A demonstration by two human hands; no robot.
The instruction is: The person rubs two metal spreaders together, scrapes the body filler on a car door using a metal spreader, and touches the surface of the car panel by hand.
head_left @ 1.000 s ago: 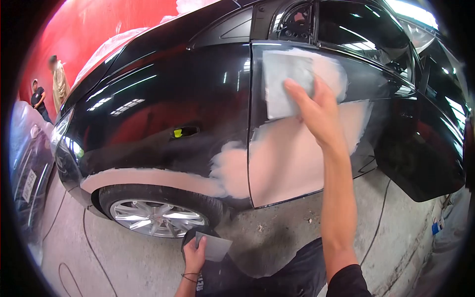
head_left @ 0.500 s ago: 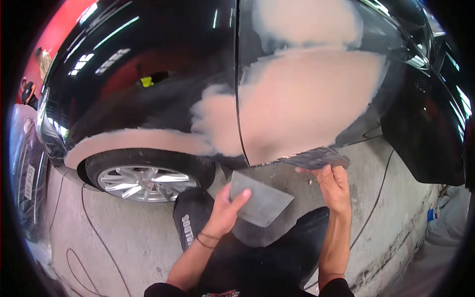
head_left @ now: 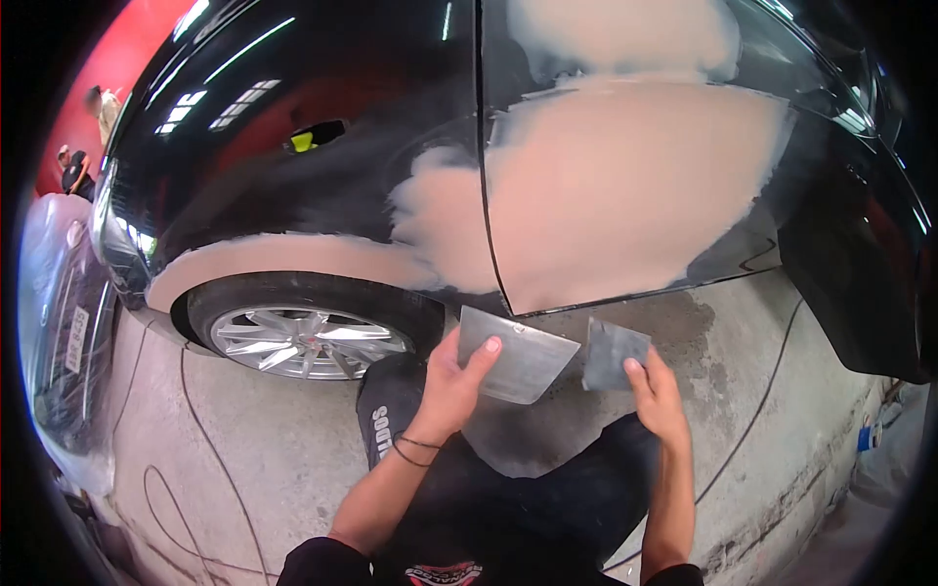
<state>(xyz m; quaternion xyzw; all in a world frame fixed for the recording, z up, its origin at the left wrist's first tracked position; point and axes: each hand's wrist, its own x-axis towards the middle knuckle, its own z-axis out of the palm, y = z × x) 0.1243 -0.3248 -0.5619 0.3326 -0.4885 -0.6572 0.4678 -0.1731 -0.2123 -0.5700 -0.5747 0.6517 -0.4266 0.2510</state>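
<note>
A flat grey metal plate (head_left: pixel 523 366) is gripped by its left edge in my left hand (head_left: pixel 455 389), thumb on top. My right hand (head_left: pixel 660 398) pinches a smaller dark grey filler spreader (head_left: pixel 612 354) at its right side. The two flat pieces are close together with a narrow gap between them. Above both hands is the black car's door panel (head_left: pixel 625 195), covered with a broad pinkish layer of body filler. More filler (head_left: pixel 303 258) follows the wheel arch. Neither tool touches the car.
To the left is the car's wheel (head_left: pixel 311 342), near my knee. Cables (head_left: pixel 220 459) lie on the concrete floor (head_left: pixel 303 469). A plastic-covered car (head_left: pixel 63 342) stands at far left, with two people (head_left: pixel 76 171) behind. A small blue container (head_left: pixel 868 437) sits at right.
My right hand has brought the spreader away from the door's lower edge, down and left toward the plate. The plate has risen slightly in my left hand, and the view has shifted.
</note>
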